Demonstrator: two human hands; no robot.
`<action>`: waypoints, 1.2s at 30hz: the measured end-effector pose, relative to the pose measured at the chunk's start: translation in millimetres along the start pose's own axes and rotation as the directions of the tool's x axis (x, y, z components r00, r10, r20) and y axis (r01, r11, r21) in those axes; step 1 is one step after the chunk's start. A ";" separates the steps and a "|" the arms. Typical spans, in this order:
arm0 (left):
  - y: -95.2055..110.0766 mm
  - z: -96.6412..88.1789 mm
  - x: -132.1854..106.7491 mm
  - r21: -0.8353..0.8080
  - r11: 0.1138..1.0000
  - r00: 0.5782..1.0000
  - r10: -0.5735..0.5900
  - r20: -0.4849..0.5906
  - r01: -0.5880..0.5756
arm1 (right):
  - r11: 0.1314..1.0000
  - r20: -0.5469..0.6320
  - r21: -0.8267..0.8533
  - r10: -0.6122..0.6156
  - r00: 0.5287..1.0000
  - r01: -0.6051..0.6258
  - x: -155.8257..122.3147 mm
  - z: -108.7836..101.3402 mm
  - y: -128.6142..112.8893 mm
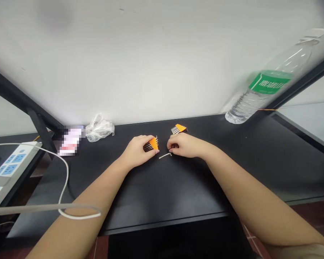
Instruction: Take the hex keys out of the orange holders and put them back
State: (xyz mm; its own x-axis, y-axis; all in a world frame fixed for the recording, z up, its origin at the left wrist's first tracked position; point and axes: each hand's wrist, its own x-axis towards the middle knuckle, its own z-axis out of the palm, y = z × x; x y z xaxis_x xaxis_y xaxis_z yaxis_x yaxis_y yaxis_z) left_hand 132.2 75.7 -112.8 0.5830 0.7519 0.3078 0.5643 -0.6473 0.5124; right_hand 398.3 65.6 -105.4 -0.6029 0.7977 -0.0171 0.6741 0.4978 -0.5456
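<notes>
My left hand (137, 151) grips an orange-handled hex key set (151, 144), its steel keys fanned out towards my right hand. A second orange hex key set (179, 128) lies on the black desk (205, 183), just beyond my right hand (182, 145). The fingertips of that hand are curled down at the bent end of a loose L-shaped hex key (165, 155). Whether they pinch it or only touch it, I cannot tell.
A crumpled clear plastic bag (99, 128) and a pixelated flat object (70, 140) lie at the back left. A large water bottle (261, 86) stands at the back right. On the left are a white power strip (13, 160) and a white cable (66, 172).
</notes>
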 end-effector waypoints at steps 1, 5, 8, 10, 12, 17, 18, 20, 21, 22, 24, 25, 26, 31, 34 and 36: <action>-0.1 0.0 0.1 0.003 1.000 1.000 0.005 0.001 -0.005 | 1.000 0.018 0.003 0.004 1.000 -0.004 -0.1 -0.5 -0.8; 1.2 -0.1 0.3 0.007 1.000 1.000 0.006 0.006 -0.006 | 0.999 0.075 0.001 0.037 0.996 -0.037 1.5 -2.0 -5.5; 2.2 -0.3 0.2 0.005 1.000 1.000 0.006 0.006 -0.006 | 0.996 0.083 -0.038 0.087 0.993 -0.084 2.7 -1.2 -8.9; 2.1 -0.4 0.2 -0.001 1.000 1.000 0.009 0.006 -0.009 | 0.985 0.072 -0.103 0.144 0.987 -0.136 3.2 1.5 -11.1; 1.3 -0.6 0.3 -0.007 1.000 1.000 0.010 0.007 -0.010 | 0.964 0.048 -0.182 0.203 0.978 -0.191 3.4 5.4 -13.5; -1.2 -0.8 0.6 -0.014 1.000 1.000 0.000 0.002 0.000 | 0.945 -0.044 -0.259 0.193 0.980 -0.198 2.5 10.4 -19.3; -1.4 -0.8 0.6 -0.013 1.000 1.000 -0.003 0.000 0.003 | 0.957 -0.058 -0.233 0.161 0.985 -0.170 2.1 9.8 -20.2; -1.3 -0.8 0.5 -0.011 1.000 1.000 -0.006 -0.001 0.006 | 0.982 -0.087 -0.159 0.086 0.992 -0.099 1.3 7.7 -21.8; -1.1 -0.8 0.4 -0.011 1.000 1.000 -0.007 0.001 0.007 | 0.990 -0.106 -0.126 0.052 0.993 -0.065 0.9 6.7 -22.5; -0.9 -0.8 0.4 -0.011 1.000 1.000 -0.007 0.002 0.007 | 0.994 -0.124 -0.102 0.024 0.992 -0.036 0.6 5.9 -23.2; -0.7 -0.9 0.2 -0.011 1.000 1.000 -0.007 -0.002 0.007 | 0.997 -0.153 -0.076 -0.018 0.988 0.006 0.3 5.4 -24.1; -0.6 -0.8 0.1 -0.012 1.000 1.000 -0.007 -0.004 0.007 | 0.997 -0.161 -0.070 -0.032 0.986 0.021 0.3 5.6 -24.3; -0.7 -0.8 0.1 -0.013 1.000 1.000 -0.007 -0.005 0.007 | 0.997 -0.163 -0.065 -0.043 0.986 0.033 0.4 6.0 -24.3; -1.6 -0.5 -0.2 -0.021 1.000 1.000 -0.003 -0.009 0.003 | 0.996 -0.158 -0.069 -0.063 0.985 0.053 1.9 7.6 -21.6; -1.5 -0.4 0.1 -0.016 1.000 1.000 0.006 -0.014 -0.006 | 0.995 -0.150 -0.086 -0.060 0.987 0.048 2.0 7.1 -20.6; -1.2 -0.7 0.4 -0.002 1.000 1.000 0.015 -0.008 -0.015 | 0.992 -0.145 -0.112 -0.066 0.987 0.050 1.1 6.7 -21.4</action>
State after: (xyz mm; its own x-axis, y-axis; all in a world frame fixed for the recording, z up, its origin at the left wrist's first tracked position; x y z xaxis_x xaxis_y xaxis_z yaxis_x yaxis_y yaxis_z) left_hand 131.3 76.8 -112.7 0.5870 0.7429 0.3219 0.5541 -0.6585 0.5092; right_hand 380.4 53.6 -99.4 -0.5781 0.8038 0.1406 0.6866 0.5723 -0.4484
